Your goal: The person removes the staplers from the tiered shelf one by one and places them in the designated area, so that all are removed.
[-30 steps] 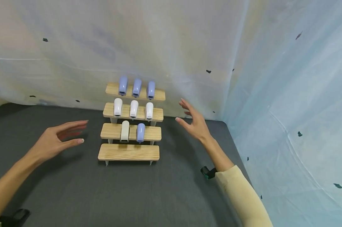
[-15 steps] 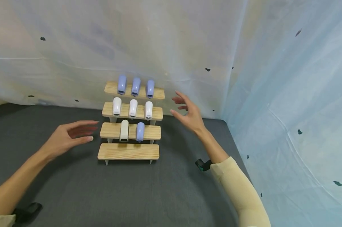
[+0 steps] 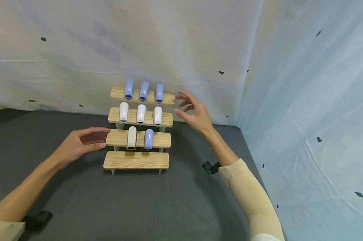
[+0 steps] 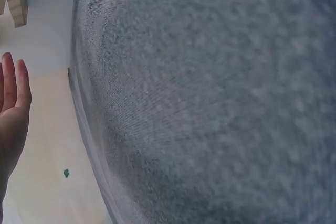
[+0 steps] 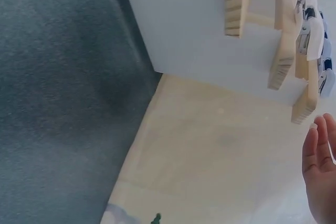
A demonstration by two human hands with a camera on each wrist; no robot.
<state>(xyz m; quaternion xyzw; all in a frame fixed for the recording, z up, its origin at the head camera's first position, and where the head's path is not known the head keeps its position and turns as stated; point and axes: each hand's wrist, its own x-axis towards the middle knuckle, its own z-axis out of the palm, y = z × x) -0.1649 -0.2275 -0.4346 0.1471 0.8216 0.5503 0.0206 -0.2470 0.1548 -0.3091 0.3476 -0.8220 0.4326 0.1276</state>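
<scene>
A stepped wooden display rack holds small staplers. Three lavender staplers line its top shelf, and three white staplers the shelf below. Lower down, a cream stapler sits beside another lavender stapler; the bottom shelf is bare. My left hand has its fingertips right at the left end of the shelf with the cream stapler, fingers extended. On the other side my right hand reaches toward the right ends of the upper shelves, fingers loosely bent, holding nothing.
The rack stands on a dark grey cloth-covered table. Close behind it hangs a pale sheet with dark spots, and a bluish sheet closes off the right side. A dark strap shows near the right wrist.
Both hands have moved inward toward the rack, the left going right and the right going left and slightly farther away. The staplers have stayed in place on the shelves.
</scene>
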